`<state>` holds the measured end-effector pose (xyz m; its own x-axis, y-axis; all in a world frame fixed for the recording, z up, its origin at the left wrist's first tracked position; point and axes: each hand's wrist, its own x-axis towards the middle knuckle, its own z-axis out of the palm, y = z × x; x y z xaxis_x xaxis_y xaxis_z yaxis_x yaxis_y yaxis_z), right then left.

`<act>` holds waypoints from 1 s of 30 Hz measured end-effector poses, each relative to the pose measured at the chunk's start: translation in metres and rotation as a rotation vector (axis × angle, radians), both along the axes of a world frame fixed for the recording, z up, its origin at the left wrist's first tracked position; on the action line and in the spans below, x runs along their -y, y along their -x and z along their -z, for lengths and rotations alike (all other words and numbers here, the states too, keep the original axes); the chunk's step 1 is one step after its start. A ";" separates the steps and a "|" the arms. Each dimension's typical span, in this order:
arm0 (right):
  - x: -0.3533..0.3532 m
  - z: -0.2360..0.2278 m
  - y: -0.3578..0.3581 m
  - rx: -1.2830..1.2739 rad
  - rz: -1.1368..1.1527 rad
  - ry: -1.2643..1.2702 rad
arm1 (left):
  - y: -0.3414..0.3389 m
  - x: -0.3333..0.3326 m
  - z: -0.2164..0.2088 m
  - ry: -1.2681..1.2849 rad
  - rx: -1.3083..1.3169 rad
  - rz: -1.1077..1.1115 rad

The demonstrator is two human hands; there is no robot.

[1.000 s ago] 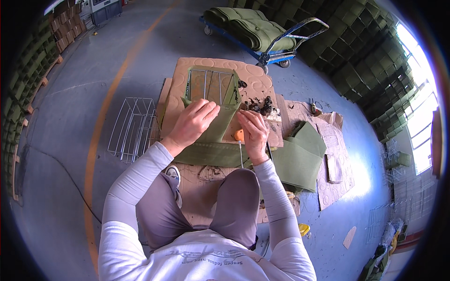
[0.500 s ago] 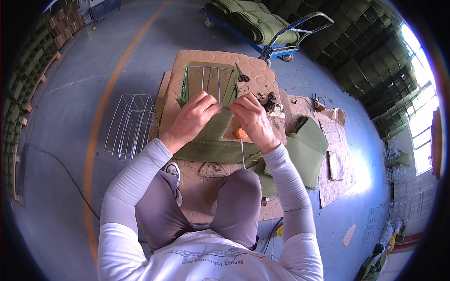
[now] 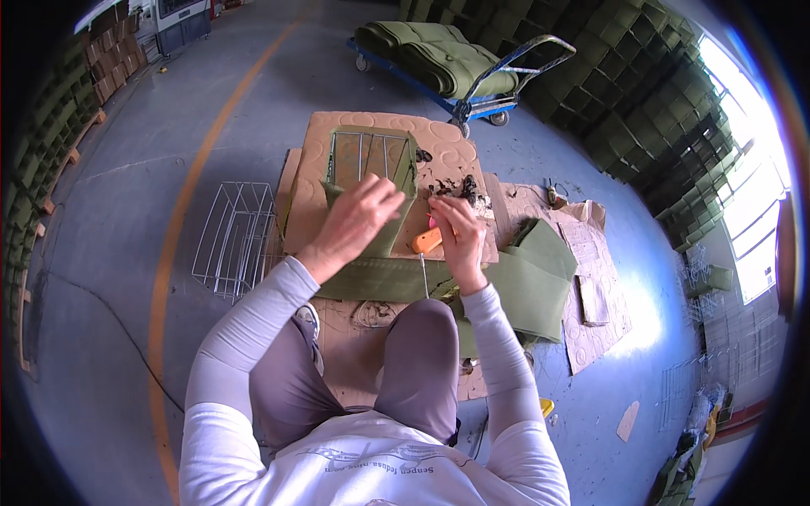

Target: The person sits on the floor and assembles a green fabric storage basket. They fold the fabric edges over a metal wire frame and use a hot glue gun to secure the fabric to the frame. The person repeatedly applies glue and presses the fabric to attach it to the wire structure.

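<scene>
A wire basket frame (image 3: 386, 157) lies on the cardboard-covered work surface (image 3: 316, 177), with green felt (image 3: 390, 242) fitted around it. Above the near part of that felt, my left hand (image 3: 361, 218) is raised, fingers loosely stretched and nothing visible in them. To its right, my right hand (image 3: 463, 240) curls around an orange corded tool (image 3: 428, 240). Orange shows between thumb and fingers, and a pink bit sits beside the fingertips. The hand hides the rest of the tool, so its kind is unclear. Its pale cord runs down toward my knee.
Another bare wire frame (image 3: 232, 240) stands on the floor at left. Dark scraps (image 3: 467, 191) litter the surface's right side. Folded green felt (image 3: 536, 278) lies at right on cardboard. Beyond stands a blue trolley (image 3: 472, 107) loaded with felt. Stacked green pieces (image 3: 624, 93) line the far right.
My hands have come out of their pinch over the felt edge. The left has loosened; the right has lowered onto the orange tool. The view has shifted slightly.
</scene>
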<state>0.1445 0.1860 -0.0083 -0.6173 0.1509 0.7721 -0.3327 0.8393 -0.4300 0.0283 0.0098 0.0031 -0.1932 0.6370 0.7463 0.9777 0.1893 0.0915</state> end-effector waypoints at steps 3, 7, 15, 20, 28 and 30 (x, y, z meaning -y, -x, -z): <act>0.002 0.021 -0.003 0.038 0.001 0.098 | -0.001 -0.013 0.010 0.086 -0.109 -0.030; 0.001 0.022 -0.009 0.068 0.003 0.054 | 0.015 -0.003 0.012 0.051 -0.132 -0.021; 0.000 0.030 -0.005 0.121 0.008 0.073 | 0.027 0.000 -0.002 0.209 -0.262 -0.010; -0.006 0.029 -0.012 0.093 0.016 -0.032 | 0.078 0.027 -0.015 0.189 -0.238 0.144; 0.011 0.008 0.019 -0.044 -0.065 -0.234 | 0.075 0.057 -0.007 0.086 -0.035 0.076; 0.012 -0.001 0.030 -0.045 -0.103 -0.270 | 0.047 0.052 -0.001 -0.006 0.012 -0.012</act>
<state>0.1148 0.1743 -0.0071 -0.5828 -0.1258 0.8028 -0.4361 0.8820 -0.1783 -0.0187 -0.0426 0.0037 -0.2104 0.6303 0.7473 0.9740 0.2009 0.1047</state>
